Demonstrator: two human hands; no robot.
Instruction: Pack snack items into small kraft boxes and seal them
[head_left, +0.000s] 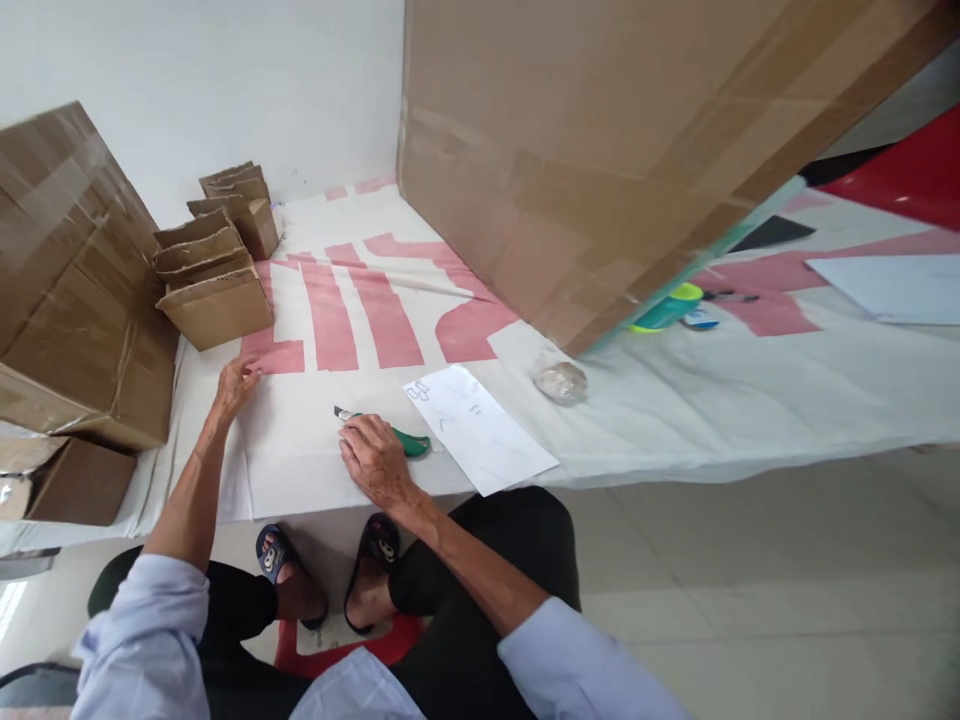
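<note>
My right hand (377, 462) lies palm down over a green utility knife (411, 443), its fingers curled round the middle. The knife's dark tip points left, and its handle sticks out on the right. My left hand (235, 386) rests on the white tablecloth (292, 420) with bent fingers slightly apart and nothing visible in them. Just beyond it stand small open cardboard boxes (219, 308). A white sheet of paper (487, 435) with small drawn shapes is to the right of the knife.
A large taped carton (600, 160) stands at back right, another carton (90, 290) at left. A clear tape roll (561, 383) lies beyond the paper. Farther right are a teal and yellow tape roll (667, 308) and a white sheet (892, 285). A small box (79, 480) sits at near left.
</note>
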